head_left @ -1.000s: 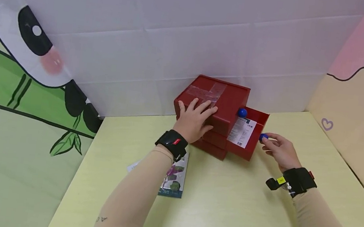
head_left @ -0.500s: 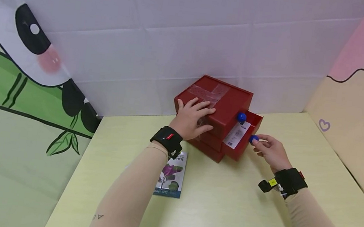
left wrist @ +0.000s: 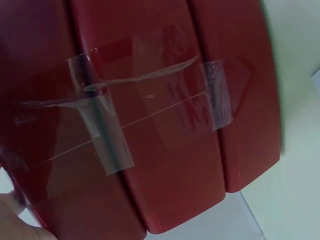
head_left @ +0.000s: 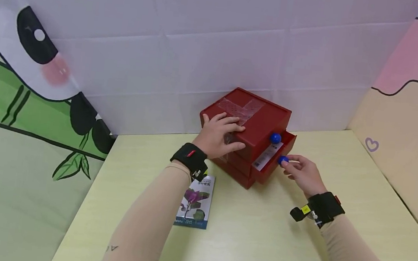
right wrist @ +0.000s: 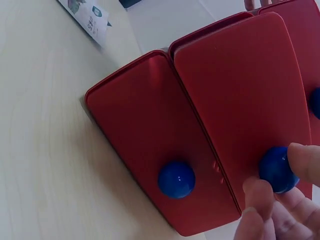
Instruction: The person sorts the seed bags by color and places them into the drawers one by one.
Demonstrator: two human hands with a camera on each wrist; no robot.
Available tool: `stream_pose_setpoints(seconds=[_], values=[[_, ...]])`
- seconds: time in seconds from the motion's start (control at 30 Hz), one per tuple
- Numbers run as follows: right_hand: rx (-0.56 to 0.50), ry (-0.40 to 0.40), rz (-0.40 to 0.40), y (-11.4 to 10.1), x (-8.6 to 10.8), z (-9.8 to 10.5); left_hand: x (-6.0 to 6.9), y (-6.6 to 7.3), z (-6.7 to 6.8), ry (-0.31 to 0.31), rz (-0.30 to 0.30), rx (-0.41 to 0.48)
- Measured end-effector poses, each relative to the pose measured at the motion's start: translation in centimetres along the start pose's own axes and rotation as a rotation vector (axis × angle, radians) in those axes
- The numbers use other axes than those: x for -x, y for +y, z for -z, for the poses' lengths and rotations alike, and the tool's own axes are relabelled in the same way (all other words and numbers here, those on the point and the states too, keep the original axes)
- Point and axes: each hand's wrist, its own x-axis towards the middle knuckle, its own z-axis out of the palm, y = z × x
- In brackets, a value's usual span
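Observation:
A red chest of stacked drawers (head_left: 263, 115) stands on the table, clear tape over its top and side. Its middle drawer (right wrist: 235, 75) sticks out to the right, with a white label (head_left: 267, 156) inside. My right hand (head_left: 306, 177) pinches that drawer's round blue knob (right wrist: 276, 170) between thumb and fingers. On the chest's top near edge rests my left hand (head_left: 218, 136), fingers spread. A second blue knob (head_left: 275, 138) belongs to the upper drawer. In the right wrist view the lower drawer's blue knob (right wrist: 176, 179) shows on a flush front.
A seed packet (head_left: 196, 203) with a purple plant picture lies on the table (head_left: 242, 243), partly behind the left forearm. Behind the chest hangs a pale cloth backdrop (head_left: 217, 62). A printed cloth (head_left: 407, 142) borders the table at the right.
The right hand has moved left with the knob, and the middle drawer has slid partway into the chest. The chest has turned slightly. The left hand stays on top.

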Motion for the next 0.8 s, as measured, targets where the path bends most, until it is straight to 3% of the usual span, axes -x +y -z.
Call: stream_pose_setpoints(seconds=[0.33, 0.8], values=[[0.019, 0.008, 0.028, -0.4, -0.6, -1.2, -0.4, 0.1, 0.6, -0.055, 0.016, 0.018], [-0.005, 0.025, 0.06, -0.5, -1.4, -2.4, -0.9, 0.1, 0.7, -0.047, -0.005, 0.011]])
